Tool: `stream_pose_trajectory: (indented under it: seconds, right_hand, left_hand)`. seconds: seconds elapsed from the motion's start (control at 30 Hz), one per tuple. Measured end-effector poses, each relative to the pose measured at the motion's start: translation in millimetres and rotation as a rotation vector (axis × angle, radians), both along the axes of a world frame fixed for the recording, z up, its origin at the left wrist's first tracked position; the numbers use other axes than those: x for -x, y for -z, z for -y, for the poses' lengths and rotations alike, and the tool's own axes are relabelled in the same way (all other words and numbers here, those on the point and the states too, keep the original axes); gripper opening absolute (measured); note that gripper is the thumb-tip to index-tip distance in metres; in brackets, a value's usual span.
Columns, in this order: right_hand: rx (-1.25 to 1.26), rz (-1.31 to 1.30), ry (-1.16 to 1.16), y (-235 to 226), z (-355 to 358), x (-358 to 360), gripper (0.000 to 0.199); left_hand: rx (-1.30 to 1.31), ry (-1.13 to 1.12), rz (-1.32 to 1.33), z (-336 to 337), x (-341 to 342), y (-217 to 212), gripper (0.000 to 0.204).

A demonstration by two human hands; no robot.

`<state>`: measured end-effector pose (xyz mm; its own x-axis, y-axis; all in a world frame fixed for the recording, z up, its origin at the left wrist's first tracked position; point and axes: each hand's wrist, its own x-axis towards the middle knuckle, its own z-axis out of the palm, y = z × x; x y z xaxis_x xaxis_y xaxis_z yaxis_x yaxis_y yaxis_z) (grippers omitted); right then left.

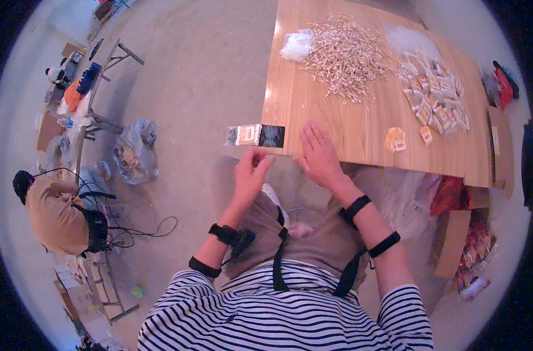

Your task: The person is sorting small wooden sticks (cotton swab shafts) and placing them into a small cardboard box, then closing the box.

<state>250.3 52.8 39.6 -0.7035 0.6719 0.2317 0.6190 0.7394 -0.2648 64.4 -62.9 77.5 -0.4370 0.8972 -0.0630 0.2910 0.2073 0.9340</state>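
Note:
My left hand (252, 174) is just off the table's near left corner, fingers curled in toward the thumb. Whether anything small is in that pinch I cannot make out. My right hand (320, 153) lies at the near edge of the wooden table (331, 126), palm down, fingers stretched out, holding nothing. Beyond my left hand, a clear packet of cotton swabs (249, 135) with a printed card sticks out past the table's left edge. Its right end meets a dark flat square (272, 136) on the corner.
A big heap of loose cotton swabs (349, 58) covers the table's far part, with clear bags (297, 45) beside it. Filled packets (433, 96) pile up at right, near small printed cards (395, 140). Another person (61, 216) sits at far left by a plastic sack (136, 153).

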Motion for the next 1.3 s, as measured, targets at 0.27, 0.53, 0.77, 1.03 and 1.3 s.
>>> stream_pose_trajectory:
  seconds: [0.27, 0.53, 0.77, 1.03, 1.3]
  right_hand:
    - [0.001, -0.070, -0.273, -25, -39, -41, 0.042]
    - [0.065, -0.054, 0.434, -27, -113, -2, 0.024]
    - [0.107, 0.076, 0.729, -11, -137, 19, 0.025]
    - [0.067, 0.094, 0.526, -7, -100, -31, 0.018]
    - [0.076, 0.088, 0.090, -14, -71, -19, 0.013]
  left_hand:
    - [-0.166, 0.602, -0.855, -78, -32, -2, 0.097]
    - [-0.133, 0.628, -0.850, -93, -43, 16, 0.108]
    - [-0.127, 0.614, -0.868, -88, -43, 19, 0.104]
    - [-0.136, 0.594, -0.851, -88, -44, 23, 0.100]
    - [-0.222, 0.613, -0.856, -85, -38, 25, 0.098]
